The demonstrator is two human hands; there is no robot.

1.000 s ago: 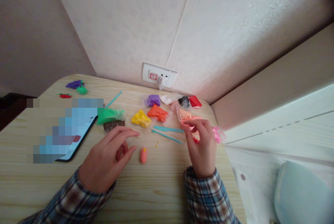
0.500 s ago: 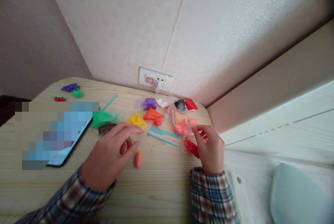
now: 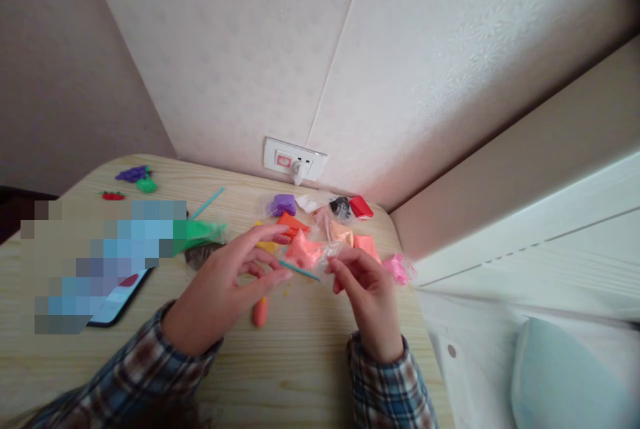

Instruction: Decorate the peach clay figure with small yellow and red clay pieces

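Note:
My right hand (image 3: 367,299) pinches the clear end of a plastic bag of coral-pink clay (image 3: 304,249), held up over the table. My left hand (image 3: 227,282) is beside it with thumb and fingers apart, its fingertips close to the bag and not clearly touching it. Below my left fingers lies a small coral clay roll (image 3: 259,312) with a bit of yellow at its top. A thin blue modelling tool (image 3: 300,270) shows between my hands. Yellow clay (image 3: 267,246) and an orange clay bag (image 3: 291,221) are partly hidden behind my left hand and the raised bag.
Purple (image 3: 283,204), black (image 3: 341,207) and red (image 3: 361,206) clay bags lie along the back. Pink clay (image 3: 397,269) sits near the right edge. A phone (image 3: 117,299), a green bag (image 3: 203,234) and clay grapes (image 3: 133,174) are on the left. A wall socket (image 3: 295,159) holds a plug.
My right hand has lifted the coral clay bag from the pile and brought it left toward my left hand. My left hand has opened wider. The view has shifted slightly.

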